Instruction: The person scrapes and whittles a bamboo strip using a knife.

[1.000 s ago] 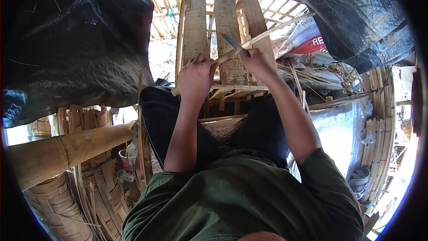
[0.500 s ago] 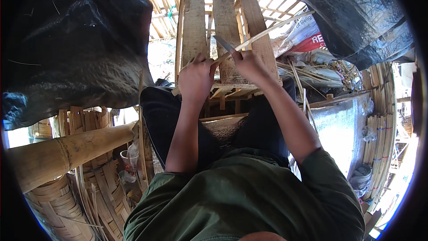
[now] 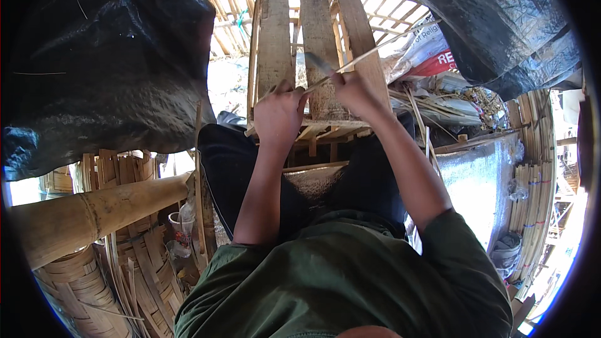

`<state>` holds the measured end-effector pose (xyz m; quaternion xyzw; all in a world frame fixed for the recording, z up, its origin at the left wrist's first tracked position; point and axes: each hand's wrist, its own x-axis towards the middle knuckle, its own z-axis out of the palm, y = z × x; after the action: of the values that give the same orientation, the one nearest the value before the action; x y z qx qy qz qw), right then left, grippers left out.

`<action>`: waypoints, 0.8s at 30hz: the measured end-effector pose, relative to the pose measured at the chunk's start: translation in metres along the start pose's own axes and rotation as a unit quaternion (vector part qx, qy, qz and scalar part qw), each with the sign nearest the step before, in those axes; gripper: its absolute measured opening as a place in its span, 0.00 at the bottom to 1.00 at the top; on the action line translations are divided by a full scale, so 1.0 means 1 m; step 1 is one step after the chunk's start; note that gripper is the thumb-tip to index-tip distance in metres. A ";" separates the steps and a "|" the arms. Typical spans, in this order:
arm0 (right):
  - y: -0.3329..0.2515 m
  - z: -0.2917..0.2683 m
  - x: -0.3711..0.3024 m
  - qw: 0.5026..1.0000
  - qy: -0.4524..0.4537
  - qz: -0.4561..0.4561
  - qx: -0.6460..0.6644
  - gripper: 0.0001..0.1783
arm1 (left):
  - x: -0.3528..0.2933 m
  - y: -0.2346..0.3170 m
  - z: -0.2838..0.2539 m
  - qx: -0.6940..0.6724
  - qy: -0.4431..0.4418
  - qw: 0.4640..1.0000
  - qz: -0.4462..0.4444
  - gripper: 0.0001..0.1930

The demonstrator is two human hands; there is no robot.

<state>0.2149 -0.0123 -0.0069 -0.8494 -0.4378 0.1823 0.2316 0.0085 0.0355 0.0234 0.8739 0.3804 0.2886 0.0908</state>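
A long, thin bamboo strip [image 3: 382, 44] runs slantwise over a slatted wooden bench [image 3: 273, 44], its far end up to the right. My left hand [image 3: 280, 114] is closed around the strip's near end above the left slat. In my right hand [image 3: 357, 95] is a knife [image 3: 320, 64], gripped by its handle, which my fingers hide. The blade is slightly blurred and points up to the left, crossing the strip just beyond my left hand. Whether the edge touches the strip I cannot tell.
Dark plastic sheeting [image 3: 113, 56] hangs at the left, with more sheeting [image 3: 494, 19] at the upper right. A thick bamboo pole [image 3: 106, 213] juts in at the left above woven bamboo baskets [image 3: 87, 288]. Bundled bamboo strips [image 3: 532, 219] stand at the right, near a red and white sack [image 3: 432, 56].
Both hands have shifted slightly, the right one a little to the right with the knife. The bamboo strip now shows a narrower side, as if turned.
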 end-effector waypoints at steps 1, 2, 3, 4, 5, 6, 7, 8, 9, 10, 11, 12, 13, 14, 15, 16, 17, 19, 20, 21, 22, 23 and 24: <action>-0.030 0.000 -0.019 0.998 0.030 -0.053 -0.032 0.31 | -0.012 -0.009 -0.006 0.010 -0.006 1.000 -0.014 0.09; -0.027 -0.009 -0.012 0.998 0.033 -0.051 -0.034 0.31 | -0.008 -0.009 -0.005 0.010 -0.002 1.000 -0.011 0.09; -0.021 -0.023 0.000 1.000 0.001 0.017 -0.018 0.31 | -0.006 -0.008 -0.005 0.011 0.002 1.000 -0.008 0.09; -0.019 -0.031 0.009 0.996 -0.030 0.083 -0.001 0.30 | -0.005 -0.008 -0.003 0.010 0.004 1.000 -0.006 0.09; -0.018 -0.030 0.009 0.996 -0.027 0.083 -0.001 0.30 | -0.006 -0.007 -0.001 0.009 0.010 1.000 0.000 0.09; -0.018 -0.026 0.006 0.997 -0.027 0.065 0.001 0.30 | -0.005 -0.007 0.001 0.007 0.016 1.000 0.005 0.09; -0.018 -0.019 0.002 0.998 -0.028 0.048 0.001 0.30 | -0.001 -0.006 0.003 0.006 0.017 1.000 0.007 0.09; -0.031 -0.010 -0.010 0.999 -0.039 0.030 0.004 0.30 | -0.004 -0.010 0.000 0.012 0.008 1.000 0.003 0.09; -0.042 -0.005 -0.020 0.998 -0.032 -0.036 -0.041 0.30 | -0.009 -0.013 -0.002 0.018 0.000 1.000 0.000 0.09; -0.035 -0.008 -0.016 0.998 -0.032 -0.034 -0.042 0.30 | -0.011 -0.010 -0.004 0.016 -0.002 1.000 0.000 0.09; -0.025 -0.016 0.001 0.997 -0.064 0.035 -0.020 0.30 | -0.008 -0.007 -0.004 0.009 -0.014 1.000 -0.008 0.10; -0.013 -0.021 0.013 0.990 -0.094 0.103 0.004 0.29 | -0.004 -0.003 -0.003 0.002 -0.027 1.000 -0.016 0.10; -0.036 -0.052 -0.004 0.997 -0.022 0.075 0.012 0.28 | -0.005 -0.004 -0.003 0.002 -0.025 1.000 -0.017 0.10; -0.031 -0.042 -0.003 0.997 -0.022 0.073 0.012 0.28 | -0.006 -0.005 -0.003 0.005 -0.025 1.000 -0.016 0.10; -0.022 -0.026 0.000 0.995 -0.030 0.085 0.044 0.28 | -0.007 -0.007 -0.002 0.007 -0.025 1.000 -0.014 0.09; -0.017 -0.021 0.000 0.992 -0.031 0.100 0.075 0.28 | -0.002 -0.004 0.000 0.003 -0.023 1.000 -0.010 0.09; -0.031 -0.010 -0.018 0.998 -0.050 0.034 -0.014 0.28 | -0.005 -0.008 -0.001 0.009 -0.004 1.000 -0.005 0.09; -0.055 -0.020 -0.027 0.992 -0.118 0.049 -0.005 0.28 | -0.014 -0.013 -0.006 0.018 0.013 1.000 -0.004 0.08; -0.057 -0.034 -0.026 0.984 -0.163 0.074 0.000 0.31 | -0.008 -0.007 -0.003 0.008 0.009 1.000 -0.006 0.08; -0.018 -0.020 -0.001 0.994 -0.093 0.064 0.004 0.32 | -0.002 -0.002 -0.001 -0.001 0.005 1.000 -0.008 0.08; -0.019 -0.027 0.000 0.994 -0.095 0.061 0.005 0.32 | -0.004 -0.003 -0.001 0.001 0.006 1.000 -0.010 0.08; -0.020 -0.033 0.002 0.995 -0.049 0.090 0.017 0.31 | -0.005 -0.005 -0.001 0.002 0.008 1.000 -0.008 0.08; -0.023 -0.036 0.003 0.993 -0.004 0.119 0.028 0.31 | -0.005 -0.006 -0.002 0.003 0.011 1.000 -0.007 0.09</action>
<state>0.2200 -0.0070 0.0351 -0.8878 -0.3295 0.2241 0.2302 0.0004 0.0358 0.0203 0.8684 0.3885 0.2960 0.0856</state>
